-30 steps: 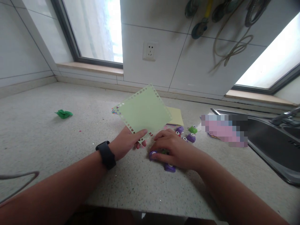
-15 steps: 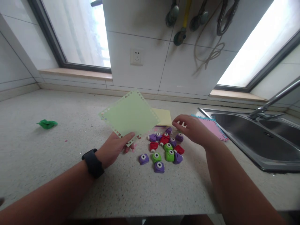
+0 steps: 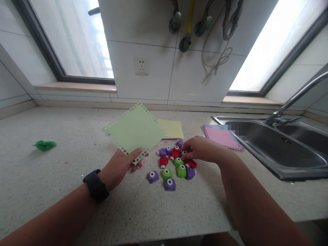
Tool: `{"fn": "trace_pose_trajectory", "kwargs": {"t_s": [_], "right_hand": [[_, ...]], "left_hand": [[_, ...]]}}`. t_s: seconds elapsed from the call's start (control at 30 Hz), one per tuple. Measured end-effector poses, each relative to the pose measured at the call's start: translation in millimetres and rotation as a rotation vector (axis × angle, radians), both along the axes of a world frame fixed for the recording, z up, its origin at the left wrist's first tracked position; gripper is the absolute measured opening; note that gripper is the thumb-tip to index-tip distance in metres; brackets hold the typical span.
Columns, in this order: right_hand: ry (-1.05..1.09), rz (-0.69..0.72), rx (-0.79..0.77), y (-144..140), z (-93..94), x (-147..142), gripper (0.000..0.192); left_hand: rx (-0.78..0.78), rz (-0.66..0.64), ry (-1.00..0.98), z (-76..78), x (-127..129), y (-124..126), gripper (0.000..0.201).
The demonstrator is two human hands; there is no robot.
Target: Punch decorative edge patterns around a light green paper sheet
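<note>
My left hand [image 3: 121, 165] pinches the lower corner of a light green paper sheet [image 3: 135, 128], thumb on top. Small holes, some heart-shaped, run along the sheet's edges. Over the right side of a cluster of craft punches, my right hand [image 3: 196, 149] reaches down with curved fingers apart around a purple punch [image 3: 183, 152], which it partly covers. Close by lie a red punch [image 3: 176, 150], a green punch [image 3: 181, 171] and another purple punch [image 3: 190, 173]. A separate purple punch [image 3: 153, 176] sits at the cluster's left front.
Behind the punches lies a yellow paper stack [image 3: 173, 129]. Pink and blue punched sheets [image 3: 220, 135] rest beside the steel sink [image 3: 263, 150] at right. A crumpled green piece [image 3: 44, 145] lies at far left. Pink scraps dot the counter [image 3: 128, 208].
My right hand has come down and nearer, from beside the yellow paper onto the punches. The left hand still holds the green sheet. The view has shifted slightly.
</note>
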State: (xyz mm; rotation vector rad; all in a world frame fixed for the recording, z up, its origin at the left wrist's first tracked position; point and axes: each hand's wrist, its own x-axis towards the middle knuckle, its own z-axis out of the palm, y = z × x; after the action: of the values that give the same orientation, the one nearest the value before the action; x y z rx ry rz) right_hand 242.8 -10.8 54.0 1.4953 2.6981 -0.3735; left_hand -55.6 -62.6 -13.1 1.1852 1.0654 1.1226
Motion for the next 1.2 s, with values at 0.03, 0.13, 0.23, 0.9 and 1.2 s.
{"fn": "trace_pose_trajectory", "kwargs": {"t_s": [0.03,0.13,0.23,0.9,1.2], "right_hand": [[-0.005,0.009,0.013,0,-1.5,-1,0.023],[-0.016,0.015,0.033,0,-4.3,-1,0.020],[-0.042,-0.001,0.033,0,-5.1,2,0.018],[1.185,-0.086,-0.054,-7,-5.3,-24,0.048],[1.450,0.012,-0.135,-27,-7.4,-53,0.042]], "left_hand": [[-0.002,-0.004,-0.002,0.2,0,0,0.031],[0.001,-0.014,-0.010,1.2,1,-1,0.032],[-0.003,-0.010,-0.012,2.9,2,-2,0.033],[-0.022,0.010,-0.033,2.9,3,-4,0.027],[0.010,0.104,-0.080,-4.1,5,-4,0.029]]}}
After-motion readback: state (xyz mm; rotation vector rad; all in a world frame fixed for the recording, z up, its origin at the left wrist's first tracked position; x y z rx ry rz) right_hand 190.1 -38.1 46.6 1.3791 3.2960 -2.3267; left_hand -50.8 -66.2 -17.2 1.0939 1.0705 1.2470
